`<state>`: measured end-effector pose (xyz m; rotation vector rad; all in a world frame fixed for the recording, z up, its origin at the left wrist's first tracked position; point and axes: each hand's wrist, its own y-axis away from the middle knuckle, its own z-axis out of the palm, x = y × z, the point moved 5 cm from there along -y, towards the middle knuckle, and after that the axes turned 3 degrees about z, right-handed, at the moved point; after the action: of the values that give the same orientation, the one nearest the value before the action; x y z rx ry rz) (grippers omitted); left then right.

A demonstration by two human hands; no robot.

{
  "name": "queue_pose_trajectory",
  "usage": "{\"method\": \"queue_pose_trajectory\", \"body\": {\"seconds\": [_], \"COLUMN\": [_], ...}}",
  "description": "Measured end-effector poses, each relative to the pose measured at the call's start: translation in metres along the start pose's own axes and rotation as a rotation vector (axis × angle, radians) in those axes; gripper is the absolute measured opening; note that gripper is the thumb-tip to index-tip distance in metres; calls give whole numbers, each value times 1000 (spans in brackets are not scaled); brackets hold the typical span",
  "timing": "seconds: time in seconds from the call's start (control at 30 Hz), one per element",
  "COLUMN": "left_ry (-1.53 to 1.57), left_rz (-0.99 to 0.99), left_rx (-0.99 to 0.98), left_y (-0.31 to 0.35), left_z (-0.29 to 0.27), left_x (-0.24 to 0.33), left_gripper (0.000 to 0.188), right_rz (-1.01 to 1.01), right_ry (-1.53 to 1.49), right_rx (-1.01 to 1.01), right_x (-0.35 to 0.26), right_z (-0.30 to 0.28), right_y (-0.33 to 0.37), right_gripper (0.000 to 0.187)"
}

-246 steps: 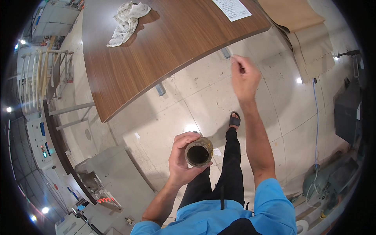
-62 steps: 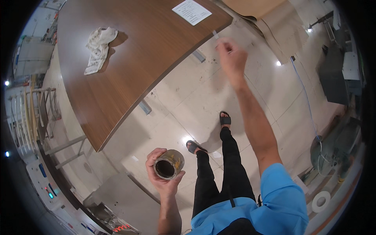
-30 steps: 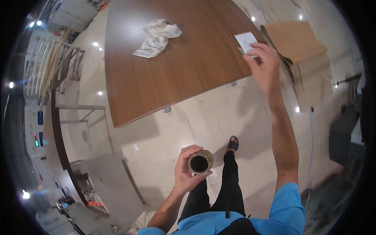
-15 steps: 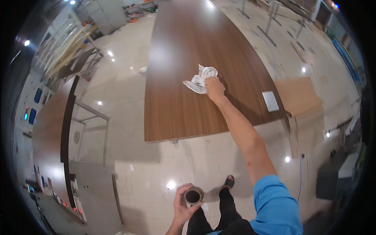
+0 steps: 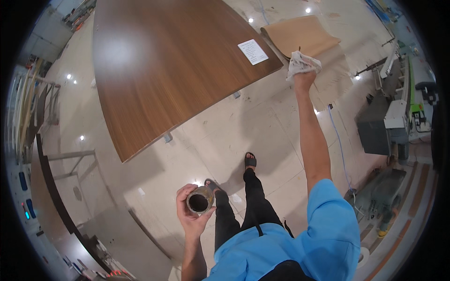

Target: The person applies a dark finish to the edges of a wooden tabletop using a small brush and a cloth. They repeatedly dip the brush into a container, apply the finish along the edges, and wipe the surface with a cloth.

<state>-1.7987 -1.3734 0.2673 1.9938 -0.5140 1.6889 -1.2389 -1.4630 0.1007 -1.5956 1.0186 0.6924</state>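
Observation:
A round open-topped container (image 5: 209, 192), dark inside, is gripped by my left hand (image 5: 186, 210) in front of my body. My right arm is stretched out, and my right hand (image 5: 305, 80) clutches a white rag (image 5: 300, 63) just past the right corner of a brown wood-grain panel (image 5: 183, 70). The rag hides most of the fingers. Near that corner, a white printed sheet (image 5: 253, 51) lies on the panel.
Brown cardboard (image 5: 304, 33) lies beyond the panel's right corner. A blue cable (image 5: 341, 145) runs along the floor at right, near a dark grey box (image 5: 373, 125) and machinery. Another brown panel (image 5: 49, 196) stands at left beside a metal frame (image 5: 75, 154).
My right hand has lifted the rag off the panel and carried it right, past the corner. The view has turned rightward. My left hand still holds the container.

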Motion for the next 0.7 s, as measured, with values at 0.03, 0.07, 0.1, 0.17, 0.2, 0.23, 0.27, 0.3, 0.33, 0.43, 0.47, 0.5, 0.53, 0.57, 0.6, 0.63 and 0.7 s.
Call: {"method": "queue_pose_trajectory", "body": {"seconds": [0.03, 0.07, 0.1, 0.17, 0.2, 0.23, 0.27, 0.3, 0.33, 0.43, 0.47, 0.5, 0.53, 0.57, 0.6, 0.63, 0.7], "left_ry": [31, 42, 43, 21, 35, 49, 52, 66, 79, 41, 16, -17, -49, -77, -63, -84, -92], "left_rz": [39, 43, 38, 56, 40, 24, 7, 42, 63, 91, 93, 103, 112, 98, 82, 91, 124], "left_rx": [-14, -26, -39, -44, -18, 8, 16, -11, -25, -8, 8, 37, 67, 125, 167, 211, 279], "left_y": [5, 10, 13, 15, 16, 16, 14, 15, 17, 44, 58, 73, 89, 103, 114, 123, 128], "left_z": [3, 4, 2, -14, -27, -41, -54, -66, -78, -114, -128, -144, -163, -186, -211, -241, -311], "left_x": [-2, -8, -17, -31, -38, -43, -49, -50, -50, -46, -42, -36, -29, -23, -19, -14, -9], "left_gripper": [78, 78, 79, 79, 79, 79, 78, 78, 79, 81, 81, 81, 81, 82, 83, 84, 86], "right_rz": [39, 94, 201, 156, 117, 22, 87, 75, -12, -26, 64, 8, 201, 474, 538, 423, 676], "right_ry": [-2, 5, 36, 55, 131, 177, 224, 232, 214, 5, -106, -129, -344, -445, -547, -603, -685], "right_rx": [-54, -98, -110, -157, -188, -191, -206, -200, -158, -291, -429, -546, -723, -960, -1228, -1359, -1595], "right_x": [8, 12, 17, 9, 5, -5, -7, -18, -40, -141, -187, -246, -301, -356, -414, -473, -543], "right_z": [10, 21, 29, 47, 55, 63, 72, 82, 92, 146, 169, 188, 211, 227, 240, 243, 255], "right_y": [7, 19, 36, 74, 94, 117, 141, 168, 198, 326, 383, 445, 513, 592, 666, 733, 848], "right_gripper": [15, 16, 16, 13, 12, 11, 10, 10, 9, 5, 4, 6, 9, 13, 11, 7, 14]}}
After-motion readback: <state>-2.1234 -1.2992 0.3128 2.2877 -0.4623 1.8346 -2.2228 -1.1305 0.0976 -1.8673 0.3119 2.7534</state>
